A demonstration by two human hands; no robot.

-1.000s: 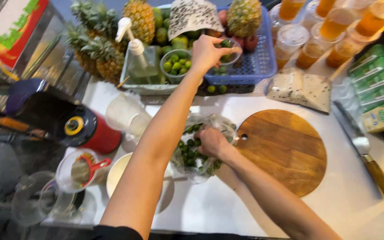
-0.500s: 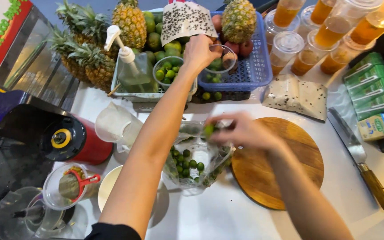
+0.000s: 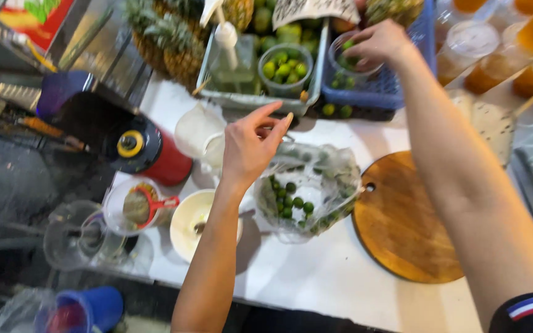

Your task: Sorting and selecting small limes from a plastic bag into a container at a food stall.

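Right hand: fingers curled over small green limes in a clear cup inside the blue basket; left hand, fingers loosely spread and empty, above the lime bag; limes judged light, firm, roll-prone, best pinched at their middles.

Small limes, green, in clear tub. More green limes in clear plastic bag. Round cutting board, brown wood. Basket at far right, blue mesh. Tray, pale grey-green. Jar at left, red with black lid and yellow centre. Bowl, cream. Strainer, red-handled. Cup near left, blue. Counter, white. Drinks far right, orange.
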